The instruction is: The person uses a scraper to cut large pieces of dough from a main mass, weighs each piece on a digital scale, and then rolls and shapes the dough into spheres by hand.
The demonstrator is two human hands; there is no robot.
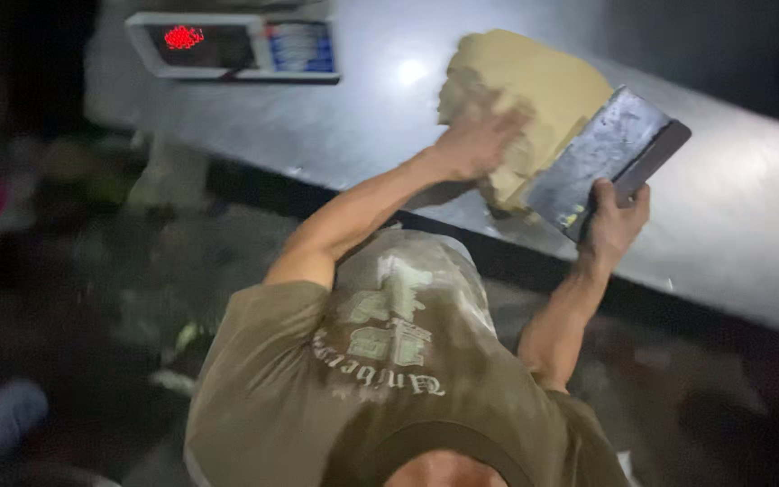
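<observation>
Fingers [507,122] of the left hand [475,144] are splayed wide and laid flat against the near face of the dough block [534,86]. It's an open palm pressing, nothing gripped. Over on the other side, the right hand [615,221] is curled tight around the lower end of a broad dark metal blade [610,153], thumb and fingers wrapped so no gap shows between them.

The dough, a big pale tan lump with a torn, ragged edge, sits on the steel table [317,135], far out ahead of the person's chest and a little to the right. Both arms are stretched well forward to get to it. The left hand is the one in contact with the lump. The right hand hangs back near the table's front edge, with the blade reaching from it up and away.

The blade's long axis runs on a slant from the right hand toward the far right. Its flat side leans against the right flank of the dough, and its lower corner is down by the lump's base. So there are 2 hands and 1 lump, with the palm on the left face and steel on the right.

Far left on the table, well apart from all this, a weighing scale [236,45] glows with red digits. The rest is dim and motion-blurred
</observation>
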